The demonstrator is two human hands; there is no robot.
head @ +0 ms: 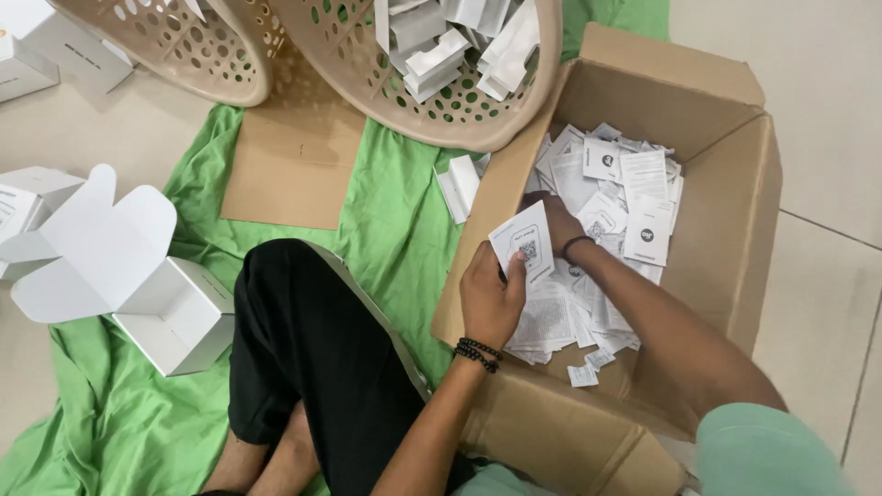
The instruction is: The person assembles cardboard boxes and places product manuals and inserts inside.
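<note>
Head view looks down on someone sitting on the floor with a black-trousered knee (312,358) raised over a green cloth (386,220). Closest in, the left hand (491,298), with a dark bead bracelet (476,354) at the wrist, pinches a small white printed card (525,241) between thumb and fingers, holding it up at the near left wall of an open cardboard box (735,230). Just behind that card, the right hand (558,220) reaches into the box with a dark band on its wrist; its fingers are hidden behind the card, so I cannot tell whether it grips anything or lies loose on the papers. Its forearm crosses the box from the lower right, where a pale green sleeve (763,455) shows. Under both hands the box holds a loose heap of white leaflets and cards (625,197), and a few small slips (588,367) lie on the near flap. Off to the left on the cloth stands an open white carton (138,276) with its lid flaps up. Further out, a flat brown cardboard sheet (294,156) lies on the cloth, a folded white insert (459,188) rests beside the box, and two beige perforated baskets (367,55) sit at the far edge, the right one filled with folded white pieces (459,41)
</note>
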